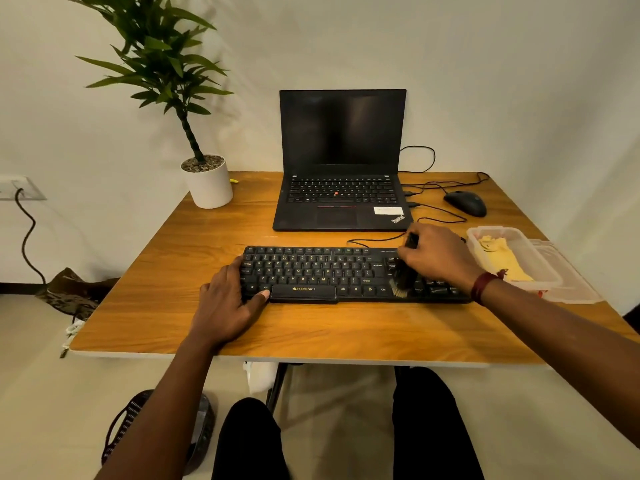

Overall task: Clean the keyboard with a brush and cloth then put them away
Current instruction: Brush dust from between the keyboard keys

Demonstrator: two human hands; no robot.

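Dark trouser legs (433, 427) show below the near edge of the wooden table (156, 323). On the table the left hand (225, 306) rests on the left end of the black keyboard (311, 275), its fingers nearly straight, its thumb at the front edge. Further right, the right hand (436, 254) curls its fingers round the brush (403, 278), whose bristles touch the right-side keys, and just beside the keyboard's right end the yellow cloth (502, 261) lies inside a clear plastic box (498, 229).

One view only: head-worn, wide-angle, facing forward and down onto the keyboard (311, 271) at close range. The table (166, 317) fills mid-frame, the wall (485, 64) behind.
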